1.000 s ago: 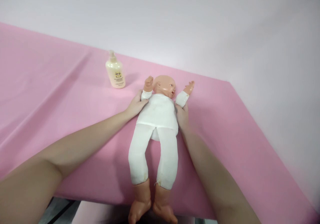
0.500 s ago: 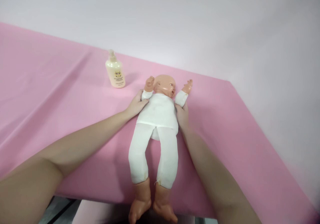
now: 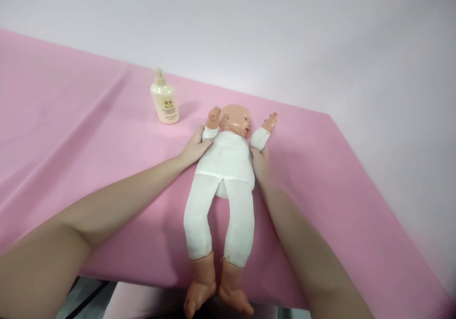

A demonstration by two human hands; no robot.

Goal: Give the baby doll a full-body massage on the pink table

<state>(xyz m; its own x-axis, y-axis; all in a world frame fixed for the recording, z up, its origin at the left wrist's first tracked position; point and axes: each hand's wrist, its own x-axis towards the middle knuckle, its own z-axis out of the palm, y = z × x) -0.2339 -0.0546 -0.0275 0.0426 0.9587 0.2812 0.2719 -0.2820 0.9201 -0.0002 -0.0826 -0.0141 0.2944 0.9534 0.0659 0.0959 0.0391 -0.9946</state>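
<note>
A baby doll (image 3: 225,156) with a white cloth body lies on its back, its head away from me and its feet over the near table edge. Its head is turned to the right and both its forearms point up. My left hand (image 3: 196,147) grips the doll's arm on the left, thumb on top near the armpit. On the other side my right hand (image 3: 261,163) holds the doll's other arm in the same way. Most fingers of both hands are hidden under the cloth arms.
A pump bottle (image 3: 166,101) of pale yellow liquid stands behind my left hand. Pink cloth (image 3: 320,176) with a few creases covers the table, whose far edge meets a white wall (image 3: 228,34).
The doll's raised hand on the right has shifted slightly outward. Both my hands keep their hold, and the bottle stays in place.
</note>
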